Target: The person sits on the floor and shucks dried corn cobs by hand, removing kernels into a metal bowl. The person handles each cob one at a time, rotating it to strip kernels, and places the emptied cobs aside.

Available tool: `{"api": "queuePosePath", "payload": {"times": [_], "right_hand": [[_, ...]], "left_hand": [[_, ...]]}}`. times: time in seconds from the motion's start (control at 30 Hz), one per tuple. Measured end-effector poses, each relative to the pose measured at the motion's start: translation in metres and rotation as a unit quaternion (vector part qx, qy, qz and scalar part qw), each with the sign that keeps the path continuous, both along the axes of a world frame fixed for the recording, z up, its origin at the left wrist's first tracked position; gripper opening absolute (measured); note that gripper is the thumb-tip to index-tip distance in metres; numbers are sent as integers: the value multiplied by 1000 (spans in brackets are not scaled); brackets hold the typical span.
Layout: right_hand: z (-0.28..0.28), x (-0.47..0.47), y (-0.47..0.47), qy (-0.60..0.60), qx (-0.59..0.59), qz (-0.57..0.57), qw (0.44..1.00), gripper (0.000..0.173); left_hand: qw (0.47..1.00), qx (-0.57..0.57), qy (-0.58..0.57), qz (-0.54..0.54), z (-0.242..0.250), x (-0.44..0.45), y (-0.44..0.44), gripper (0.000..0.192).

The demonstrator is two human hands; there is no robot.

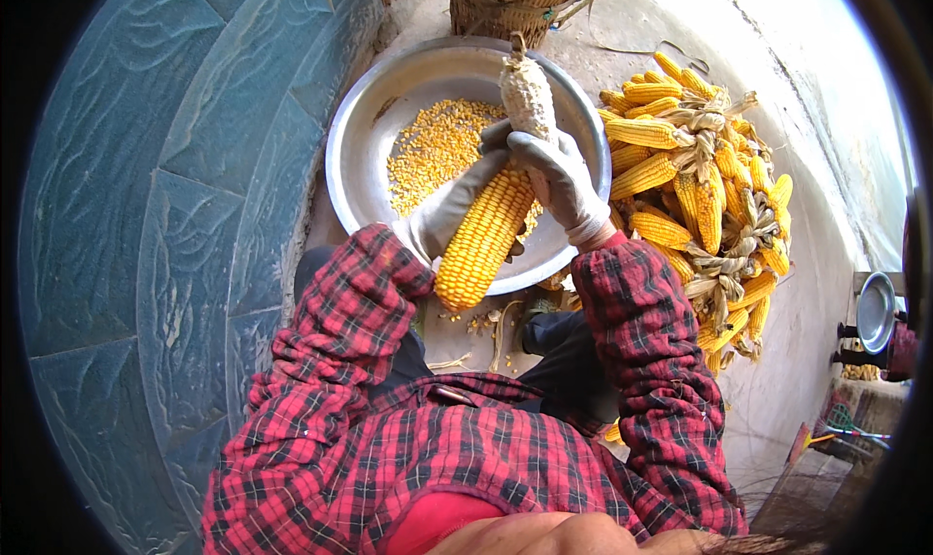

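Over a wide metal basin [342, 154], both of my hands wear pale grey work gloves. My left hand [452, 201] wraps the underside of an ear of yellow corn [485, 241], its fingertips showing past the far side. The ear is tilted, with its rounded end towards me and its rows full of kernels. My right hand [557, 172] grips a stripped corncob [526, 92], pale and rough, with its stalk end pointing away from me. Cob and ear meet between the hands, where the gloves hide the contact. Loose corn kernels [434, 150] lie on the basin's floor.
Right of the basin is a heap of corn ears [692, 183] tied by their husks. A woven basket [503, 1] stands behind it. Blue-grey tiles [189, 241] cover the left side. Kernels and husk scraps [499, 329] lie between my feet.
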State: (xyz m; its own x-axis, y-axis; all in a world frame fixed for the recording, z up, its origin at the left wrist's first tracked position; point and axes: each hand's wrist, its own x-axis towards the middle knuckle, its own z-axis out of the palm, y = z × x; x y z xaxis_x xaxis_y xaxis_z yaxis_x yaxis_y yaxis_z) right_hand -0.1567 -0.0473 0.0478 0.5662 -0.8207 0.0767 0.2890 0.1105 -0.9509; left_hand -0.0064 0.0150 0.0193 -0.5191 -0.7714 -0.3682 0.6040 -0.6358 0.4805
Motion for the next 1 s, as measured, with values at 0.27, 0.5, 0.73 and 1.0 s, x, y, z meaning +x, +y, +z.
{"api": "queuePosePath", "payload": {"times": [0.27,0.5,0.73,1.0], "right_hand": [[-8,14,-14,-1,130,-175,976,28],[6,-1,7,-11,16,13,1000,33],[-29,18,-3,134,33,-186,973,29],[-11,9,-5,42,20,-26,999,45]], "left_hand": [[982,-71,-172,18,-8,-16,-15,61],[995,-68,44,51,2,9,-5,58],[977,-120,-164,60,-16,-15,-13,62],[980,-110,-152,64,-13,-1,-12,69]]}}
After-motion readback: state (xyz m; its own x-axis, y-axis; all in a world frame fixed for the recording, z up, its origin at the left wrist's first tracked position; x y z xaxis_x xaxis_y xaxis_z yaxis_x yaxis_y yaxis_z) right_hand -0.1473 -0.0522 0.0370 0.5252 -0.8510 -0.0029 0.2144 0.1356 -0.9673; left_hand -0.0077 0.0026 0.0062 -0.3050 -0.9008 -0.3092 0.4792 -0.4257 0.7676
